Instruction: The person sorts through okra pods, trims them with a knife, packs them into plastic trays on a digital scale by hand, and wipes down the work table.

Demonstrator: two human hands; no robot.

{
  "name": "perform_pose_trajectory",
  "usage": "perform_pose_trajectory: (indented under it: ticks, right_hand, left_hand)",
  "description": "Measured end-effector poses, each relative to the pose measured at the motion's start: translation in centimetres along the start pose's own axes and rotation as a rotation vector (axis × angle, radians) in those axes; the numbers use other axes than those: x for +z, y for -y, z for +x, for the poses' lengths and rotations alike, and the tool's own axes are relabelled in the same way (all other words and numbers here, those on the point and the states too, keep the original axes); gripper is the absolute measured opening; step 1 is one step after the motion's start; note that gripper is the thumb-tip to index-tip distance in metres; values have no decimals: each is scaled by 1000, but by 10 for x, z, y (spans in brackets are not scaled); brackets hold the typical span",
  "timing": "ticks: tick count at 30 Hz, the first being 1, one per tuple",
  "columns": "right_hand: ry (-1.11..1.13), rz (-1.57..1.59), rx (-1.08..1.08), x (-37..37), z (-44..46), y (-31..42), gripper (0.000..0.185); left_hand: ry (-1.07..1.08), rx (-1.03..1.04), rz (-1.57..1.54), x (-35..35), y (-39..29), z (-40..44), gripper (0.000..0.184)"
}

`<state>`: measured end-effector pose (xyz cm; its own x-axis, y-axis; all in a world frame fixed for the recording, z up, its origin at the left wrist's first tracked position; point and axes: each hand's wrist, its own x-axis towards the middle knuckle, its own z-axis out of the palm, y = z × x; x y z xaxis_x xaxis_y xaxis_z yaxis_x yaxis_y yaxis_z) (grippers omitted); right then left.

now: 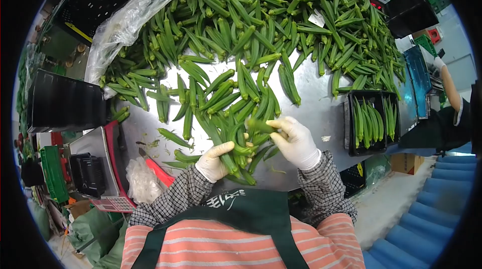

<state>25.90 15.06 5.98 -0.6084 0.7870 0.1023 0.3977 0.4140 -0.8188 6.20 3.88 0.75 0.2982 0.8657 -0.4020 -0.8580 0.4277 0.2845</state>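
My left hand (pixel 215 162), in a white glove, closes round a bunch of okra (pixel 230 164) near the table's front edge. The fingers behind the pods are partly hidden. My right hand (pixel 295 142), gloved too, pinches a single okra pod (pixel 260 126) by one end, just right of the bunch. That pod is slightly blurred. Loose okra lies beneath and in front of both hands on the metal table (pixel 315 106). A large okra heap (pixel 251 15) covers the far side. Right of my right hand, a black tray (pixel 355 149) holds okra in two compartments.
A red-handled tool (pixel 159 171) and crumpled clear plastic (pixel 143 181) lie at left, beside a scale (pixel 113 204) bearing black trays (pixel 86 176). A black bin (pixel 68 103) stands farther left. Plastic sheeting (pixel 113 30) edges the heap. A co-worker's arm (pixel 451 86) shows at right.
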Motion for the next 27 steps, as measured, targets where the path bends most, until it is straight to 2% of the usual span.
perform_pose_trajectory:
  ticks: [4, 7, 10, 13, 15, 16, 17, 18, 20, 21, 22, 23, 25, 27]
  right_hand:
    - [179, 275, 374, -8, -20, -5, 27]
    - [188, 502, 412, -11, -28, -5, 26]
    - [227, 588, 553, -23, -32, 13, 26]
    - [249, 451, 453, -32, -48, 3, 30]
    - [430, 137, 138, -61, -76, -21, 27]
    - [530, 49, 309, -81, -85, -17, 24]
    - [475, -176, 379, -91, -98, -25, 25]
    - [345, -352, 342, -97, -110, -42, 27]
    - [101, -290, 420, -94, -104, -52, 26]
    - [-16, -222, 364, -85, -91, -53, 26]
    - [-46, -246, 399, -76, -72, -47, 25]
    - [-168, -307, 241, -60, -59, -63, 27]
    - [-260, -461, 200, -32, -25, -86, 35]
    - [-301, -492, 290, -9, 14, -100, 35]
  left_hand:
    - [-22, -14, -9, 3, 4, -2, 47]
    - [-11, -29, -5, 3, 10, -3, 47]
    - [-13, -35, 13, 2, 13, -5, 47]
    - [-13, -29, 15, 2, 15, -7, 47]
    - [-12, -29, 14, -1, 13, -11, 47]
    - [-11, -27, 8, -3, 11, -12, 47]
    - [-8, -24, -2, -5, 10, -14, 47]
    - [-5, -23, -17, -7, 11, -14, 47]
    - [-4, -31, -18, -8, 14, -13, 47]
    - [-4, -42, -17, -7, 16, -12, 47]
    - [-7, -50, -12, -7, 15, -12, 47]
    - [13, -59, -22, -7, 17, -11, 47]
    - [-5, -47, 21, -9, 16, -14, 49]
    - [-25, -24, 46, -12, 14, -16, 51]
